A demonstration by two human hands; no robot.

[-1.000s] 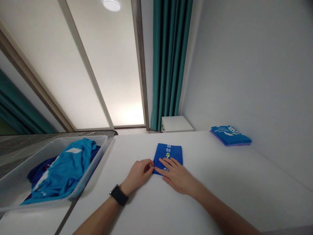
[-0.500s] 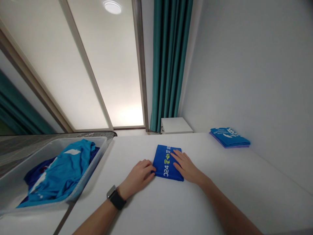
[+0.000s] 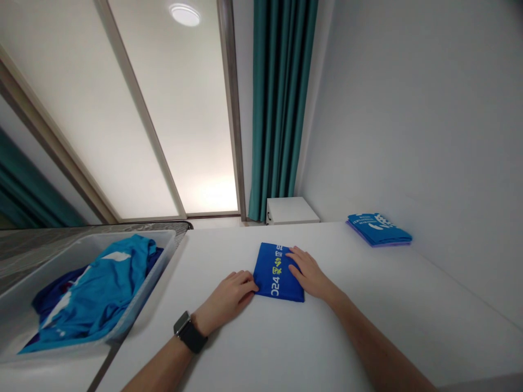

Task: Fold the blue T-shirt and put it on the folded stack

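Observation:
A folded blue shirt (image 3: 275, 280) with white and yellow lettering lies flat on the white table in front of me. My left hand (image 3: 236, 294), a dark-banded watch on its wrist, is at the shirt's left edge with fingers curled and pressed together on the fabric. On the right side of the shirt rests my right hand (image 3: 310, 272), its fingers stretched and spread over the cloth. The undersides of the left fingertips are hidden.
A clear plastic bin (image 3: 165, 261) on the left holds rumpled garments, a bright blue shirt (image 3: 106, 294) on top. A stack of folded blue clothes (image 3: 379, 230) sits at the table's back right, against the wall. A small white cabinet (image 3: 292, 210) stands beyond the table.
The whole view has shifted slightly. My right fingers have slid a little toward the shirt's right edge. My left hand stays at the left edge.

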